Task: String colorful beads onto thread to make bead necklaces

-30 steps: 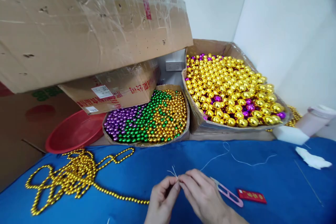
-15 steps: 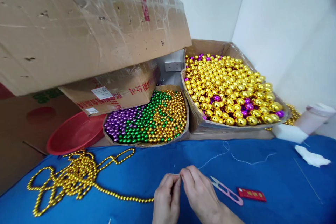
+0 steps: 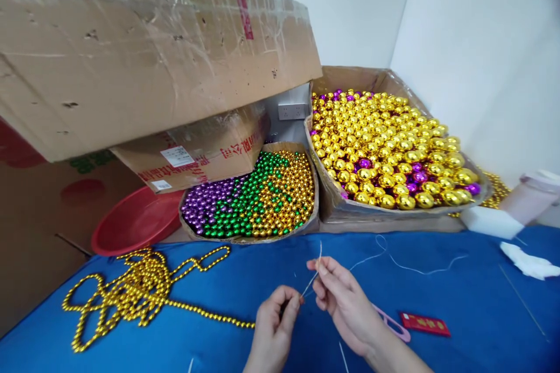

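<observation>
My left hand (image 3: 275, 323) pinches a thin white string (image 3: 310, 285) between thumb and fingertips. Just up and to the right, my right hand (image 3: 347, 303) grips the same string, whose loose end sticks up above its fingers. A strand of gold beads (image 3: 210, 316) runs from a tangled pile (image 3: 140, 285) on the left to my left hand; its end is hidden behind that hand. Pink thread snips (image 3: 396, 326) lie beside my right wrist, their blades covered by it. A red packet (image 3: 424, 324) rests to their right.
Blue cloth (image 3: 245, 355) covers the table. Behind it stand a box of purple, green and gold beads (image 3: 249, 198) and a box of large gold balls (image 3: 385, 151). A red basin (image 3: 140, 221) sits below stacked cartons (image 3: 161, 64). White tissue (image 3: 529, 261) lies at right.
My hands were close together at the fingertips; now my right hand has moved up and turned, with string showing between them. It now covers the snips' blades. The view has shifted slightly.
</observation>
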`<state>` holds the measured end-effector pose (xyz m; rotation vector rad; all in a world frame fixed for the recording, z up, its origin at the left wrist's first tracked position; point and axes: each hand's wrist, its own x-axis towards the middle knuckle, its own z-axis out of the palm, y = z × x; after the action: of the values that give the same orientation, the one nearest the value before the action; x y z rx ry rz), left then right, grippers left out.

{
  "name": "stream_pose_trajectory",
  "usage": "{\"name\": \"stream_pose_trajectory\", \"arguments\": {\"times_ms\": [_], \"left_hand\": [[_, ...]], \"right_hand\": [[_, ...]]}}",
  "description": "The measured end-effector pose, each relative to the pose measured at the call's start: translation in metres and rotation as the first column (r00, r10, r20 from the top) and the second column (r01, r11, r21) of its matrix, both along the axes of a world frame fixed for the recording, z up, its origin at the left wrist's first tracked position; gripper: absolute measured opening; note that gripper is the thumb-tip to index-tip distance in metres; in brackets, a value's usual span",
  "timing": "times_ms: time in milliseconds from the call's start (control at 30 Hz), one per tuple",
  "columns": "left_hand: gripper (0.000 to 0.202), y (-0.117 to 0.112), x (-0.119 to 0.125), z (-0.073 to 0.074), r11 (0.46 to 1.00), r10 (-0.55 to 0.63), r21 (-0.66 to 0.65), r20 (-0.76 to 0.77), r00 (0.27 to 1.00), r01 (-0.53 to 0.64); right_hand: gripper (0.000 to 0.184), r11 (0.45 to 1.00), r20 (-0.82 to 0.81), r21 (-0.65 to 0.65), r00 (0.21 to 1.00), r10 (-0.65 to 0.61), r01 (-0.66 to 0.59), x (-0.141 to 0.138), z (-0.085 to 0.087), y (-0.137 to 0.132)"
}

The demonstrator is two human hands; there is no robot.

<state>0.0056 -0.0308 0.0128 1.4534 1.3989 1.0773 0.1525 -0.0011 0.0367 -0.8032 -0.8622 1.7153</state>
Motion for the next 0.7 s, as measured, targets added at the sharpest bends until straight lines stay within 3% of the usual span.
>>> {"name": "stream_pose_trajectory", "arguments": {"times_ms": [100,233,367,467,500,533,600,633,667,700], "left_hand": [[0.025,-0.001,-0.001,0.007,0.997,-0.013,0.069,-0.061,0.998,0.017],[0.018,-0.003,-0.006,0.017,0.976,0.021,0.216,-0.189,0.982,0.021],[0.017,0.002,-0.018,0.027,0.975,-0.056,0.18,-0.357,0.932,0.127],[0.015,0.007,-0.03,0.034,0.984,-0.125,0.078,-0.331,0.935,0.159],[0.012,0.008,-0.033,0.036,0.986,-0.147,0.037,-0.236,0.961,0.16],[0.012,0.009,-0.037,0.039,0.987,-0.16,-0.007,-0.108,0.981,0.161],[0.037,0.01,-0.043,0.044,0.982,-0.158,-0.078,0.145,0.977,0.171],[0.051,0.01,-0.046,0.047,0.979,-0.158,-0.095,0.219,0.963,0.182],[0.062,0.01,-0.05,0.049,0.975,-0.173,-0.097,0.24,0.955,0.201],[0.069,0.01,-0.054,0.052,0.971,-0.202,-0.087,0.205,0.958,0.224]], "right_hand": [[0.026,1.0,-0.047,-0.011,0.999,-0.002,0.001,0.0,0.005,0.002],[0.023,0.993,-0.069,0.035,0.991,-0.114,0.117,-0.003,0.013,0.004],[0.015,0.903,0.178,0.363,0.934,-0.309,0.23,-0.007,0.008,0.002],[0.018,0.829,0.32,0.554,0.901,-0.294,0.073,-0.01,-0.005,0.003],[0.024,0.774,0.383,0.633,0.876,-0.294,-0.017,-0.011,-0.01,0.004],[0.03,0.678,0.457,0.725,0.82,-0.345,-0.119,-0.013,-0.015,0.006],[0.041,0.41,0.541,0.84,0.619,-0.57,-0.356,-0.018,-0.022,0.01],[0.043,0.288,0.518,0.837,0.505,-0.69,-0.464,-0.02,-0.023,0.012],[0.042,0.204,0.47,0.817,0.418,-0.778,-0.539,-0.023,-0.021,0.013],[0.037,0.155,0.43,0.801,0.376,-0.821,-0.578,-0.026,-0.017,0.015]]}}
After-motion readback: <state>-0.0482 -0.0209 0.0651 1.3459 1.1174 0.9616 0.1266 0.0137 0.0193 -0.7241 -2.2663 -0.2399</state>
